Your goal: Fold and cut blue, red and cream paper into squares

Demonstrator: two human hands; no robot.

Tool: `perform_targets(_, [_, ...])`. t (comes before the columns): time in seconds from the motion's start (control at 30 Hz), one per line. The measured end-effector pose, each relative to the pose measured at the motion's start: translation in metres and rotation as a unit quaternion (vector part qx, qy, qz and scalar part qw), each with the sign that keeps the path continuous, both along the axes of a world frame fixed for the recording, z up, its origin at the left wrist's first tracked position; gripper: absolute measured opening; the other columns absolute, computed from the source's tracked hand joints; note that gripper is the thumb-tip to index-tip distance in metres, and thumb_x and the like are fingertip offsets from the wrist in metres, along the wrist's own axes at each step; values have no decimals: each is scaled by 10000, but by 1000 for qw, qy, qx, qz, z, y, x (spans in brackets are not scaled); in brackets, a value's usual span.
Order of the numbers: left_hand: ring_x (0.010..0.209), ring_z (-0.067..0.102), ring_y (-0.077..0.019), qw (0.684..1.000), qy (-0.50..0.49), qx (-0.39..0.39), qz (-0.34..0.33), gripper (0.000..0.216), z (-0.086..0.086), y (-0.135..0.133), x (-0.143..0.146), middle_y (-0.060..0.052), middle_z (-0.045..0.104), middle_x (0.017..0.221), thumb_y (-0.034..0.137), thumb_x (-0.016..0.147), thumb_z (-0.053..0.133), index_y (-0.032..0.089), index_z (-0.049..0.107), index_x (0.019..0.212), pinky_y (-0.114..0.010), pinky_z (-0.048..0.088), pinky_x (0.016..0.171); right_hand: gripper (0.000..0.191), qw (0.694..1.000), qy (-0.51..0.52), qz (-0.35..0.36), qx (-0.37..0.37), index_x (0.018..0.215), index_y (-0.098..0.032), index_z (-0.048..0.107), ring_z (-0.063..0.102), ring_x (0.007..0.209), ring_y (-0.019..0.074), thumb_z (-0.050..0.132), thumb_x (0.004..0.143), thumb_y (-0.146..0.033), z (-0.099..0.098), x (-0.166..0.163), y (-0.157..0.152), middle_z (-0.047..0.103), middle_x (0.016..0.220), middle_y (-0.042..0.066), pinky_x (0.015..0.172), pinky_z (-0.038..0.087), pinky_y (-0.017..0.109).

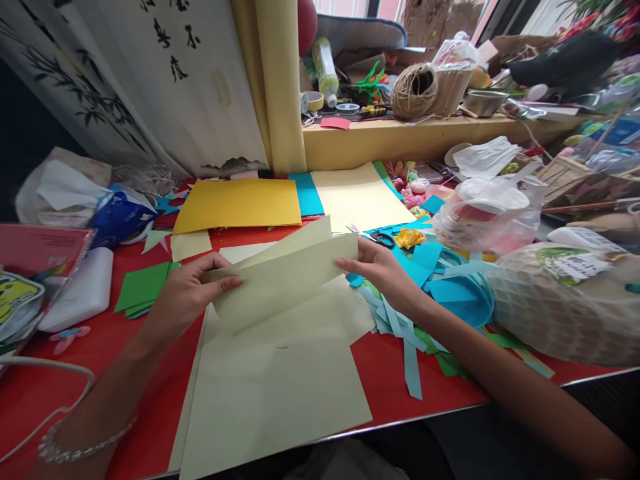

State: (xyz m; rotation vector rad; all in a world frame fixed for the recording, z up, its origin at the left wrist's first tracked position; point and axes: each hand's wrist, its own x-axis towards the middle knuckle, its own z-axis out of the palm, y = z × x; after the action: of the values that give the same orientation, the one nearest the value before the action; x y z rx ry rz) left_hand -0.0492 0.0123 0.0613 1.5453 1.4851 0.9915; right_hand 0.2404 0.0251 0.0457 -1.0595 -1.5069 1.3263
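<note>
Both of my hands hold one folded sheet of pale green paper (pixel 285 277) above the red table (pixel 395 380). My left hand (pixel 187 290) pinches the sheet's left end, thumb on top. My right hand (pixel 383 267) grips its right end. Under the held sheet lie larger pale green sheets (pixel 273 387), reaching the table's near edge. Black-handled scissors (pixel 381 238) lie just beyond my right hand, beside a crumpled yellow scrap (pixel 409 237).
Yellow (pixel 240 203), blue and cream (pixel 357 197) sheets lie at the back. Green squares (pixel 143 288) sit to the left, blue strips (pixel 440 287) to the right. Plastic bags (pixel 487 210), a white case (pixel 83 288), a twine ball (pixel 413 90) and clutter ring the table.
</note>
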Motion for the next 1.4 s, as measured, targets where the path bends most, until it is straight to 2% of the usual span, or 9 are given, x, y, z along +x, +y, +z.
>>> perform_targets(0.07, [697,523,-134,998,-29,40,42,232,-2,-1,4,28,589,760,342,636,753,223,626,788,-225,409,561,359,999,24,22,-9,1107,-192,604,614,948,193,576,814,-397,0,1,-1,637,1095,77,842,509,353])
perform_targets(0.2, [869,532,-149,982,-112,124,84,362,-4,-4,13,-3,589,933,262,635,764,254,632,971,-212,444,641,340,999,42,-22,23,1115,-218,611,600,995,189,563,824,-386,-1,-1,-4,630,1125,58,881,499,372])
perform_targets(0.43, [755,554,-99,962,-190,176,87,348,0,-9,16,15,603,836,201,623,777,251,648,943,-183,451,619,321,997,54,-16,44,1098,-267,641,401,1268,227,602,789,-347,-6,1,6,393,1415,13,932,467,349])
perform_targets(0.6, [744,554,-90,961,-190,175,94,346,1,-12,18,22,604,863,192,630,775,259,646,945,-168,465,590,351,998,58,25,-18,1090,-215,638,586,1036,212,585,800,-407,-15,6,14,622,1146,73,869,493,375])
perform_targets(0.7, [772,564,-113,965,-160,185,90,350,-2,-11,19,9,614,868,209,653,756,261,628,974,-190,465,596,361,998,62,-19,-8,1068,-198,633,617,940,197,588,797,-432,-19,4,13,650,1064,73,807,511,343])
perform_targets(0.87, [978,555,-175,976,-123,182,9,470,-9,-6,20,-33,617,981,253,681,727,263,530,1107,-252,470,709,344,990,27,-123,64,1060,-221,612,609,908,192,524,834,-464,-19,-1,5,631,1069,59,743,527,322])
perform_targets(1.07, [1213,423,-230,971,-92,221,13,531,-11,-10,27,-38,532,1173,249,674,716,290,486,1151,-361,429,929,270,979,26,-169,110,1018,-237,587,586,910,180,502,857,-437,-17,-3,-1,617,1062,49,719,518,295])
perform_targets(1.27, [947,564,-158,965,-169,199,37,549,-15,-13,31,-4,547,1041,206,647,743,320,515,1133,-273,502,788,236,971,72,-185,130,1058,-245,519,588,950,169,525,859,-372,-14,-6,-4,605,1099,41,767,514,290])
perform_targets(1.4, [800,597,-156,973,-161,152,70,475,-16,-14,30,-7,592,868,264,661,735,280,547,1096,-265,519,674,448,972,89,-186,114,1255,-284,396,604,952,182,550,842,-362,-10,-7,-6,602,1128,51,719,538,299])
